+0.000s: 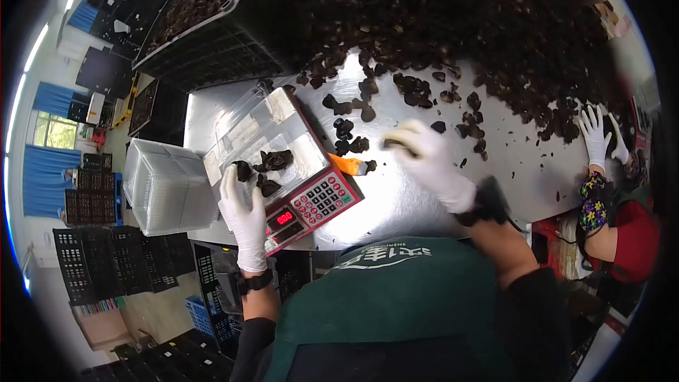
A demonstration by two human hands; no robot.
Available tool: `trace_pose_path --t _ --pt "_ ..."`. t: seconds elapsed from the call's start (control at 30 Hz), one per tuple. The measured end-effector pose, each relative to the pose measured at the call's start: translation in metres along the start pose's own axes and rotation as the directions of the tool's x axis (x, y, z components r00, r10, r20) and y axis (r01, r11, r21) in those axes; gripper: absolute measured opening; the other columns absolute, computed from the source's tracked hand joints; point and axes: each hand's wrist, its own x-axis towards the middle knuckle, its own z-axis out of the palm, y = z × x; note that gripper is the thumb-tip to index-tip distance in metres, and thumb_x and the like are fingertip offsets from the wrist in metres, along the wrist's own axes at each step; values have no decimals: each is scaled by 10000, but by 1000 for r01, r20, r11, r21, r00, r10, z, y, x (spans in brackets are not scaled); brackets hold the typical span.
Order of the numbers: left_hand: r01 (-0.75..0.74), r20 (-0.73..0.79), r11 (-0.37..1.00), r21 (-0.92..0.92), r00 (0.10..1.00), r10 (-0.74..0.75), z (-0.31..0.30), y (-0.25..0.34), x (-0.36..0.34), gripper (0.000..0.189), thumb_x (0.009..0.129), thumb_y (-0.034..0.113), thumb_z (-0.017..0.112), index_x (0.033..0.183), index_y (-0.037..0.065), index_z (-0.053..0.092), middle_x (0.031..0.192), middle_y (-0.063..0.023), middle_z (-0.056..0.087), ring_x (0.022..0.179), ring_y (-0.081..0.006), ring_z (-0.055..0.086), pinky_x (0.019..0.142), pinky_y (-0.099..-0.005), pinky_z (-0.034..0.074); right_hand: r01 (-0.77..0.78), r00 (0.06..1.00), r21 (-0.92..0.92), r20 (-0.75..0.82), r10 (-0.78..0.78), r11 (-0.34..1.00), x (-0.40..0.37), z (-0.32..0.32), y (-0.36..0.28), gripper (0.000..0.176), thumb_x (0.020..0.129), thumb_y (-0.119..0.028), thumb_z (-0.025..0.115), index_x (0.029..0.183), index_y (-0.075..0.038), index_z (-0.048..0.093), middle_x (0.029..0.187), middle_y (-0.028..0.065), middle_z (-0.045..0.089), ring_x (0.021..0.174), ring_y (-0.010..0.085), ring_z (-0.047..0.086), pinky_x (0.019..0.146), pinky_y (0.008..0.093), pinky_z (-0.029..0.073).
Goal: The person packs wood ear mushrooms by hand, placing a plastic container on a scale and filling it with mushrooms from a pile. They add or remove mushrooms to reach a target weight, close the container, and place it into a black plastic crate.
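My left hand (242, 219), in a white glove, reaches over the near edge of a clear plastic tray (233, 143) with its fingers stretched out and the thumb apart. Its fingertips are beside a dark curled piece of what looks like dried black fungus (242, 171); several more such pieces (276, 160) lie in the tray. The tray rests on a red digital scale (322, 201) whose display reads 0.00. My right hand (431, 163), gloved and blurred by motion, is over the metal table with its fingers closed on a dark piece (402, 147).
A big heap of dark pieces (438, 14) covers the far table (403, 209). A full black crate (233, 35) stands at the far left, and stacked clear trays (166, 187) sit left of the scale. An orange-handled tool (348, 164) lies beside the scale. A co-worker's gloved hand (595, 138) is at right.
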Motion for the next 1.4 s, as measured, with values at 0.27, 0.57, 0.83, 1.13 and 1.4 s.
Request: trace_pose_path --t 0.27,0.57,0.83,1.13,1.4 --pt "-40 -33 999 -3 999 40 14 9 -9 688 856 1 637 1491 -5 372 1411 -218 512 1248 -385 494 1058 -437 376 335 816 -140 538 -212 932 78 173 -73 337 766 -302 702 1058 -133 709 1096 50 641 1144 271 552 992 537 421" --pt "-141 122 978 155 985 123 13 1 -10 522 996 199 499 1466 -9 408 1450 -190 485 1247 -367 481 1044 -439 356 59 966 -582 -171 -193 811 58 -15 102 213 732 -156 703 928 -74 723 1085 132 647 999 302 617 855 412 528" --pt "-142 164 977 157 980 116 13 -2 -8 491 1017 239 480 1443 -2 444 1427 -183 501 1252 -363 496 1052 -440 364 -477 874 -427 -142 464 768 -23 -142 193 252 770 -103 734 1008 -62 661 902 94 646 828 241 641 729 378 529" --pt "-155 161 977 144 978 132 14 -5 -7 478 1022 232 477 1431 -15 452 1421 -213 490 1306 -380 471 1094 -460 359 -404 621 768 -169 765 497 -85 -174 113 341 863 -69 666 1202 -57 625 1035 -3 643 822 44 557 698 194 452" --pt "-149 181 979 142 976 122 12 -2 -7 454 1003 184 496 1403 -30 473 1414 -224 490 1305 -397 466 1092 -471 363 -430 889 -662 -190 418 613 -63 -118 120 233 766 -251 719 970 -140 698 1008 57 617 925 279 636 815 396 512"
